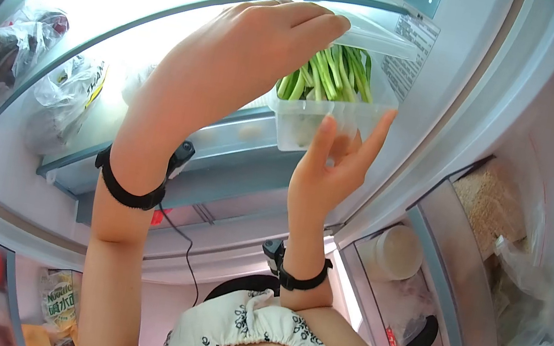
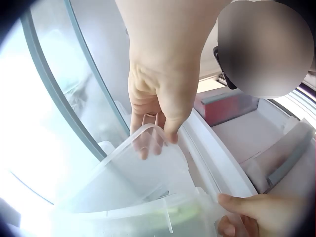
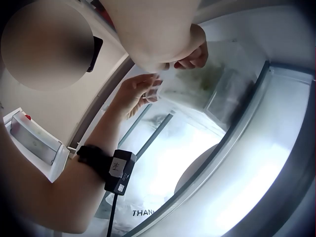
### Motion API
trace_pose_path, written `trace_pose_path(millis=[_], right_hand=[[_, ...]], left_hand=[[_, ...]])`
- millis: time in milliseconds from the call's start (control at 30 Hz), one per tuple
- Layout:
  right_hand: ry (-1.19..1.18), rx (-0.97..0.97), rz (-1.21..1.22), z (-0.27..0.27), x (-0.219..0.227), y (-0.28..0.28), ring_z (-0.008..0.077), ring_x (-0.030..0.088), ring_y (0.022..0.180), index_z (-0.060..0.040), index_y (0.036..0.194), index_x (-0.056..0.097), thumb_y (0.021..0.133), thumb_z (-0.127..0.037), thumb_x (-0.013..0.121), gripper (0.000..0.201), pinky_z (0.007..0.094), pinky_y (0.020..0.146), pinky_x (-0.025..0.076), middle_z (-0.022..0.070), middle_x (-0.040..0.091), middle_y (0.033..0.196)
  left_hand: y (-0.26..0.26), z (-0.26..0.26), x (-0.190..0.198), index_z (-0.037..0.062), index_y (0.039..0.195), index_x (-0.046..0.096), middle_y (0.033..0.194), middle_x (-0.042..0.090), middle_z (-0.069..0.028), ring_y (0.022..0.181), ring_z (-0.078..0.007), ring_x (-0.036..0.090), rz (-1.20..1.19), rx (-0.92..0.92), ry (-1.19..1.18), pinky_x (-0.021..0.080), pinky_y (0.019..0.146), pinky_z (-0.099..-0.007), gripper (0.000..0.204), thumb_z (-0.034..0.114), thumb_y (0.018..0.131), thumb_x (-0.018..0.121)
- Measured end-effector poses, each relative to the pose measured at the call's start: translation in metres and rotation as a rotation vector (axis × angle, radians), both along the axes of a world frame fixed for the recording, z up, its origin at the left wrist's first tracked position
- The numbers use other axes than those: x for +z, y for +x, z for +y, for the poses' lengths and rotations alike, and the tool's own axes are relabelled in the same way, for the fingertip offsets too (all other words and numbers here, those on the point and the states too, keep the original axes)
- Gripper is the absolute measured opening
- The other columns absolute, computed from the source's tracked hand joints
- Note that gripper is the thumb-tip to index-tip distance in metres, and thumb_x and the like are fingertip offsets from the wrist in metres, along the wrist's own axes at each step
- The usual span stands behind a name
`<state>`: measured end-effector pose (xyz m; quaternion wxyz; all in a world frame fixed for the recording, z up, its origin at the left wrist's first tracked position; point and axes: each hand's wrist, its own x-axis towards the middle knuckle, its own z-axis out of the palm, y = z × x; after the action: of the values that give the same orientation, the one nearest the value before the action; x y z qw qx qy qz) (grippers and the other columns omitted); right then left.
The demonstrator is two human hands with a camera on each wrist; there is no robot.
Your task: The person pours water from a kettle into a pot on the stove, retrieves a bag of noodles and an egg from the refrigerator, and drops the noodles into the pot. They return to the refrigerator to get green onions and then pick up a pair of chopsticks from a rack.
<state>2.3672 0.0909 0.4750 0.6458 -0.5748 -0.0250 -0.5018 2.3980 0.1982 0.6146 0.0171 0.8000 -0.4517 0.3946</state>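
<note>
A clear plastic container [image 1: 300,119] full of green onions [image 1: 335,76] is at the right side of the lit refrigerator interior. Its lid [image 1: 378,40] is raised at a slant over the green onions. My left hand [image 1: 264,37] reaches across above and holds the lid; in the left wrist view its thumb and fingers [image 2: 143,153] pinch a corner from both faces. Below, my right hand [image 1: 333,172] grips the container near its front corner, thumb against the front wall. In the right wrist view, my curled right fingers [image 3: 197,57] are at the container, partly hidden by the forearm.
A glass shelf edge [image 1: 118,23] runs across above the container. Plastic bags [image 1: 67,99] sit at the left. The open door at the right has bins with a white tub [image 1: 396,253] and a bag of grain-like food [image 1: 486,206]. A cable [image 1: 188,254] hangs from the left wrist camera.
</note>
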Motion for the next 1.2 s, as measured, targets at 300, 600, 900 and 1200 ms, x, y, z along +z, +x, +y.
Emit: trace_pose_path(millis=[300,600,900,1200], right_hand=[[-0.047,-0.006,0.137,-0.003,0.003,-0.006,0.0103,0.059,0.078,0.0003,0.146,0.019,0.092,-0.012,0.059,0.068,0.0222,0.07,0.045,0.0119,0.066,0.091],[-0.245,-0.182,0.252,-0.014,0.014,-0.013,0.0165,0.057,0.084,0.0024,0.142,0.027,0.088,-0.022,0.063,0.07,0.0271,0.074,0.044,0.0101,0.06,0.092],[-0.705,-0.637,0.192,-0.035,0.054,-0.004,0.0299,0.05,0.103,-0.0044,0.087,0.063,0.085,-0.021,0.06,0.017,0.0408,0.09,0.038,0.0131,0.056,0.118],[-0.83,-0.643,0.348,-0.049,0.068,0.024,0.0342,0.053,0.109,-0.001,0.065,0.06,0.076,-0.016,0.065,0.02,0.0452,0.091,0.042,0.0171,0.063,0.111]], left_hand=[[0.018,0.009,0.02,0.0062,0.109,0.064,0.102,0.068,-0.0078,0.083,-0.0257,0.066,0.087,-0.2,-0.208,0.053,0.071,-0.0308,0.026,0.01,0.083,0.066],[0.013,0.006,0.016,0.0088,0.104,0.055,0.093,0.066,-0.0039,0.075,-0.0256,0.064,0.102,-0.067,-0.185,0.052,0.064,-0.0303,0.027,0.012,0.08,0.069],[0.028,0.01,0.013,0.0064,0.099,0.06,0.095,0.067,-0.002,0.079,-0.0229,0.066,0.016,-0.246,-0.29,0.053,0.068,-0.0278,0.024,0.013,0.079,0.071],[0.026,0.006,0.021,0.0025,0.099,0.061,0.095,0.069,-0.0035,0.079,-0.0189,0.064,0.052,-0.289,-0.278,0.056,0.08,-0.0307,0.026,0.007,0.076,0.073]])
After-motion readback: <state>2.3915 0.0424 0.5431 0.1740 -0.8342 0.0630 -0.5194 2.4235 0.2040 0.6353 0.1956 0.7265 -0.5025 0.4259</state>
